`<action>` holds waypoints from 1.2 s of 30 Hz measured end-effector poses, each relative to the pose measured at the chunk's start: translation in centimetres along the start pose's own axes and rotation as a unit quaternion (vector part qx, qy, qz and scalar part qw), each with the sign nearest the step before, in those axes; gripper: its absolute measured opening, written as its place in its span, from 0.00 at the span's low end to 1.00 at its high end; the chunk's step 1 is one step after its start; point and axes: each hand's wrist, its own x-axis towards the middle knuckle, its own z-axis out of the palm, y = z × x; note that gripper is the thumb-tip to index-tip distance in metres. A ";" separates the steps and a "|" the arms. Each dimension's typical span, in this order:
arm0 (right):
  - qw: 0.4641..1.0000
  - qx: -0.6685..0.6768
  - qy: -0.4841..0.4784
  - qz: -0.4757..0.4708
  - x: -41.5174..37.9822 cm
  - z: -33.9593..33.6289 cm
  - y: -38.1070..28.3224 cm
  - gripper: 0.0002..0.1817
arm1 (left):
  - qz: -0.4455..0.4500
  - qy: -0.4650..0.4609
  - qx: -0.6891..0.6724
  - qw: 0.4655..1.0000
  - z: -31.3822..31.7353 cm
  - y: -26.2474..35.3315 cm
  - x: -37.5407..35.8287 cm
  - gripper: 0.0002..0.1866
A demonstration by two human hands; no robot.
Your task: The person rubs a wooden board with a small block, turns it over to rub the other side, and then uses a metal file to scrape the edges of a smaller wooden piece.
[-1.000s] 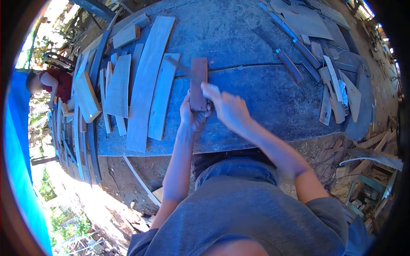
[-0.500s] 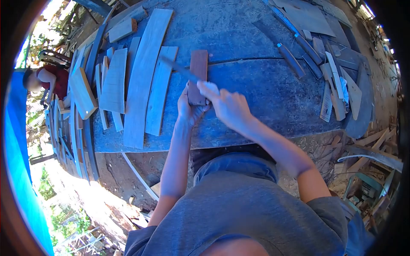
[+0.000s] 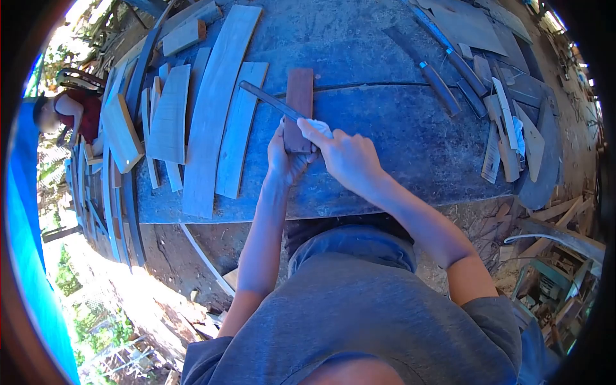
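My left hand [image 3: 282, 157] is wrapped round the lower end of a reddish-brown wooden block [image 3: 299, 90], its fingertips showing at the right side. Across the block, slanting to the upper left, lies a narrow flat metal tool shaped like a file [image 3: 266, 97]. White cloth [image 3: 321, 126] covers its near end. My right hand [image 3: 346, 154] grips that wrapped end, with one finger stretched along it. Both hands are over the near part of the blue-lit worktable [image 3: 385, 151].
Several boards lie left of my hands, among them a long plank [image 3: 221, 109] and a shorter one [image 3: 240, 135]. Handled blades [image 3: 439, 90] rest at the upper right, near wood offcuts [image 3: 507, 128]. A person in a dark red top [image 3: 80, 115] is at the far left.
The file-like tool was blurred by motion and now shows sharply, with its far tip slightly higher and further left. The block and both hands have shifted very little.
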 end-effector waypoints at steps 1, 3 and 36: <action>0.999 0.027 0.040 0.003 1.2 0.4 0.8 0.25 | -0.003 0.001 0.001 1.000 -0.3 -0.2 0.0 0.26; 0.993 0.057 0.097 0.044 4.9 0.2 2.4 0.26 | -0.017 -0.082 -0.047 0.995 -1.1 -0.4 0.4 0.26; 0.989 0.025 0.140 -0.038 1.4 1.0 1.3 0.24 | -0.005 -0.067 -0.024 0.997 -0.3 -0.1 0.4 0.28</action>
